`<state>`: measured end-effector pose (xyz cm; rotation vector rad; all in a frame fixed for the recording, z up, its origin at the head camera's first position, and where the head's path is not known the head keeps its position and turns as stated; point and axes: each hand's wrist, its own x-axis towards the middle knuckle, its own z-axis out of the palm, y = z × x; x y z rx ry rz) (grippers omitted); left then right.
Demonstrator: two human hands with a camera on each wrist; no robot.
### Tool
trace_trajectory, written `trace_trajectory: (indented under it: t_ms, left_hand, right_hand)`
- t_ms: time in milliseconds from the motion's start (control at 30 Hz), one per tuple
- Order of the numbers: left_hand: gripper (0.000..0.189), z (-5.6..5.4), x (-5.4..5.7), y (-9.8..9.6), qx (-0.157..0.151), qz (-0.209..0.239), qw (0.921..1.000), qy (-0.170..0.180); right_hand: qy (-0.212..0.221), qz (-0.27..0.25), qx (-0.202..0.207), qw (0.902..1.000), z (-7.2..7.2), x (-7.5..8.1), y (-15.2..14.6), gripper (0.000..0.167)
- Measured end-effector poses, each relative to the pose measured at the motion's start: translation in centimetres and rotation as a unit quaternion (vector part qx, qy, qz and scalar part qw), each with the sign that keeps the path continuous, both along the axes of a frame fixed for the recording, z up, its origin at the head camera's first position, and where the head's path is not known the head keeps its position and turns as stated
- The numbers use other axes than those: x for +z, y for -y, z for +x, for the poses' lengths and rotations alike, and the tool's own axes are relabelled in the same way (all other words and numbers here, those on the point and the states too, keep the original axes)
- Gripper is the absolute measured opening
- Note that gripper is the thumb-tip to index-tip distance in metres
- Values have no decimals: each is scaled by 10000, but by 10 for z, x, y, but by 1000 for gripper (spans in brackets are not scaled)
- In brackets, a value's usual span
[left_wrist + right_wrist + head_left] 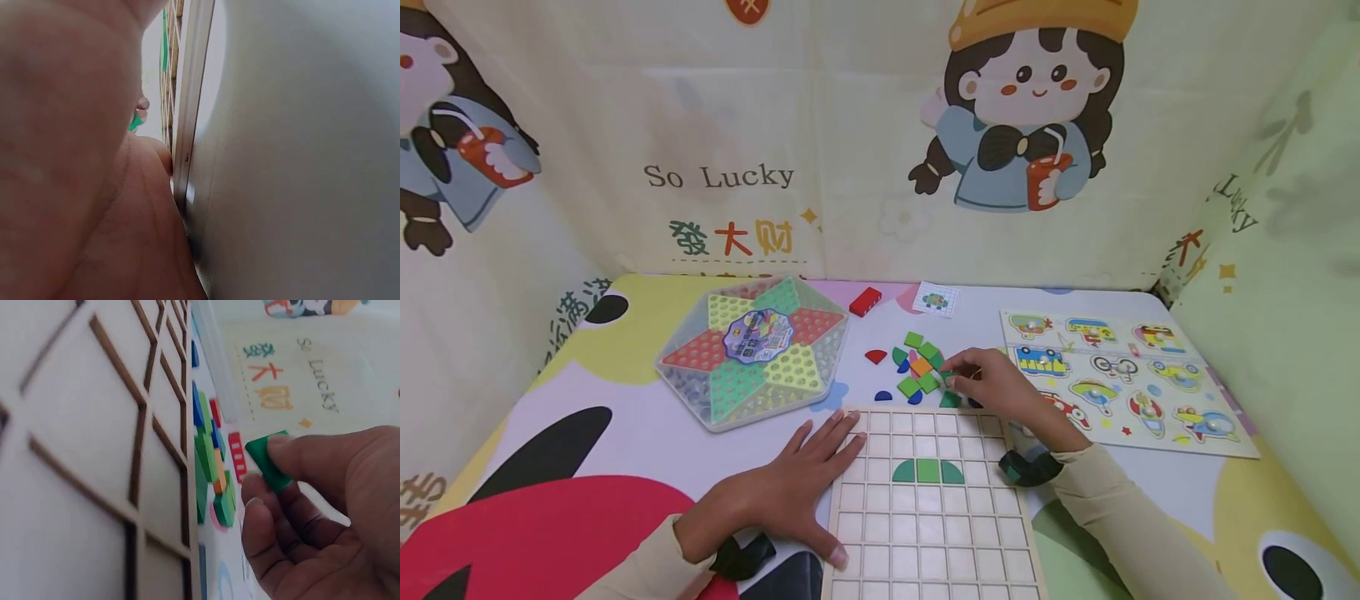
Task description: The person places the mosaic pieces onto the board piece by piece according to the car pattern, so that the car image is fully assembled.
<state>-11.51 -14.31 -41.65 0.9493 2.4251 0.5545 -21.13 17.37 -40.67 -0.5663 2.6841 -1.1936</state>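
A wooden grid board (917,533) lies in front of me. In one row sit a light green square (928,471) and two dark green quarter-round pieces (905,472), one on each side of it. My left hand (790,492) rests with spread fingers along the board's left edge. Beyond the far edge, my right hand (996,385) pinches a dark green piece (267,464) between thumb and fingers. Its full outline is partly covered by the thumb. Beside that hand is a loose pile of pieces with green squares (908,386), an orange square (921,367) and blue pieces.
A red quarter-round piece (876,357) and a blue half-round (883,396) lie left of the pile. Behind are a red block (865,302) and a pattern card (935,300). A hexagonal Chinese checkers set (767,367) stands left, a vehicle puzzle board (1120,437) right.
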Motion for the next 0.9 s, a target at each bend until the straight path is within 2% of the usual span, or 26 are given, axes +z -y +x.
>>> trace_trajectory:
  t_ms: [167,367,600,700,900]
  left_hand:
    - [123,0,1,1,-5,8,10000,-7]
    - [123,0,1,1,-18,8,10000,-49]
    - [126,0,1,0,-53,-117,9999,-93]
    - [129,1,1,0,-67,-185,9997,-133]
    - [130,2,2,0,-78,-185,9997,-172]
  right_hand:
    - [-26,-387,268,9989,6,3,7,17]
    - [-162,-594,666,9959,16,5,20,17]
    - [159,-1193,1308,9841,40,11,40,16]
    - [220,-1135,1556,9810,49,11,46,17]
    - [464,-865,1690,9807,59,8,53,15]
